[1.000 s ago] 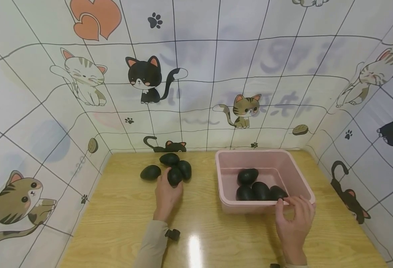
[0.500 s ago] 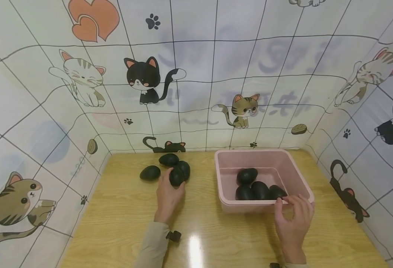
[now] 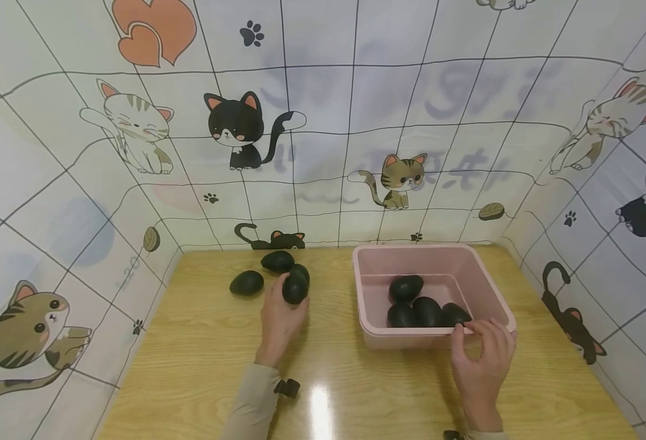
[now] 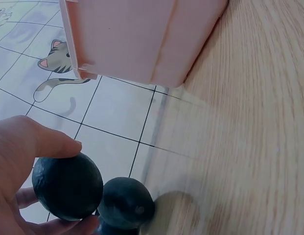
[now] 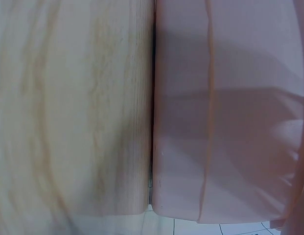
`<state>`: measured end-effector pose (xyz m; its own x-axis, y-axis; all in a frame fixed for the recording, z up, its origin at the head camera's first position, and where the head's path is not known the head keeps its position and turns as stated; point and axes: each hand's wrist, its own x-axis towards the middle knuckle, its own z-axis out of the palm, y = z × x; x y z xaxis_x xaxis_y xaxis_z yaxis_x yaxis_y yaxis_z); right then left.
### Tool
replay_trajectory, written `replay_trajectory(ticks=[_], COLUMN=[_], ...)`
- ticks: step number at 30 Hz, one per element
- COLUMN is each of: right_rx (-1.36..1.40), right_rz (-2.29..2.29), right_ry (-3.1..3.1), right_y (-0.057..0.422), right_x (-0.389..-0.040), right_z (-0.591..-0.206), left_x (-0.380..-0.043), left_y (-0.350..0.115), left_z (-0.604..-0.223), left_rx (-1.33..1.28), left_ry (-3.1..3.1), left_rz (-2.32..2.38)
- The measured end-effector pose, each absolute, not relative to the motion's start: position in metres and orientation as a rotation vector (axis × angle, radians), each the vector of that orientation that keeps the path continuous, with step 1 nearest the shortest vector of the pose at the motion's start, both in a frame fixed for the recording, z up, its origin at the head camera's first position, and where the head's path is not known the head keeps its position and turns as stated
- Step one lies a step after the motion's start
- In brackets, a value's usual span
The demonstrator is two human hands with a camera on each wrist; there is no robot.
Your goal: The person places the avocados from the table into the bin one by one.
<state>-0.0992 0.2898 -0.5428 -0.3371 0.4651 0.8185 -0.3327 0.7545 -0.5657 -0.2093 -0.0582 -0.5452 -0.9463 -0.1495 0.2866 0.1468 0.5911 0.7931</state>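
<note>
My left hand (image 3: 282, 319) grips a dark avocado (image 3: 296, 288) at the left of the table, with thumb and fingers curled round its sides. In the left wrist view the held avocado (image 4: 67, 187) overlaps another avocado (image 4: 126, 201) behind it. Two more lie close by: one avocado (image 3: 247, 283) to the left and one avocado (image 3: 277, 261) at the back. At the right, my right hand (image 3: 483, 363) pinches the front rim of a pink plastic bin (image 3: 416, 332) near its right corner. Several avocados (image 3: 427, 312) lie inside, their lower parts partly hidden by the front wall.
The wooden table (image 3: 190, 366) meets cat-patterned walls (image 3: 323, 153) at the back and both sides. A stretch of tabletop separates the loose avocados from the bin. In the right wrist view the bin's outer wall (image 5: 186, 122) stands on the wood.
My left hand has drawn its avocado slightly to the right, so it now overlaps the one behind it. My right hand stays on the bin's rim.
</note>
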Motion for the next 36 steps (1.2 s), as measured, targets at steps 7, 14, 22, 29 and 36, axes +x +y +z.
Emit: replay_trajectory(ticks=[7, 14, 22, 29, 36], right_rx=[-0.107, -0.11, -0.103, -0.093, -0.093], right_rz=[0.81, 0.82, 0.817, 0.805, 0.806], right_ry=[-1.736, -1.757, -1.769, -1.763, -1.773], right_y=[0.288, 0.293, 0.296, 0.297, 0.296], right_x=[-0.098, -0.098, -0.097, -0.097, -0.097], right_z=[-0.54, -0.546, -0.548, -0.548, -0.548], left_x=[-0.209, -0.207, -0.204, -0.204, -0.199], left_y=[-0.055, -0.053, -0.047, -0.043, -0.039], left_z=[-0.54, -0.538, -0.534, -0.532, -0.524], left_rx=[-0.032, -0.079, -0.113, -0.17, -0.209], left_ry=[-2.491, -2.494, -2.508, -2.486, -2.481], left_rz=[-1.295, -1.296, -1.317, -1.337, -1.35])
